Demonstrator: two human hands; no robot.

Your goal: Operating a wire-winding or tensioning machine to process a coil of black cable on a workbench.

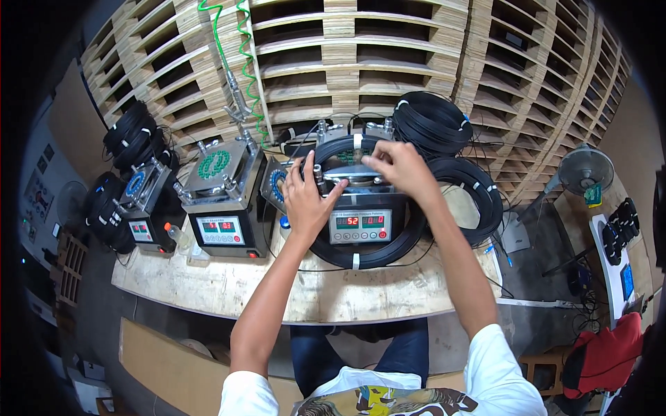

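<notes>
In front of me is a polishing machine with a digital display and a silver top plate. A coil of black cable, tied with white bands, loops around it. My left hand rests at the plate's left corner beside a metal post, fingers stretched up and thumb apart along the plate edge. Over the far right part of the plate, my right hand has its fingers pinched together. Whatever sits between those fingertips is too small to make out. The hands and cable partly hide the plate.
Two similar machines, one with a green ring and one with a blue ring, stand left. Black cable coils lie behind right. An orange-capped bottle is between the left machines. Green air hoses hang before stacked wooden pallets. A fan stands right.
</notes>
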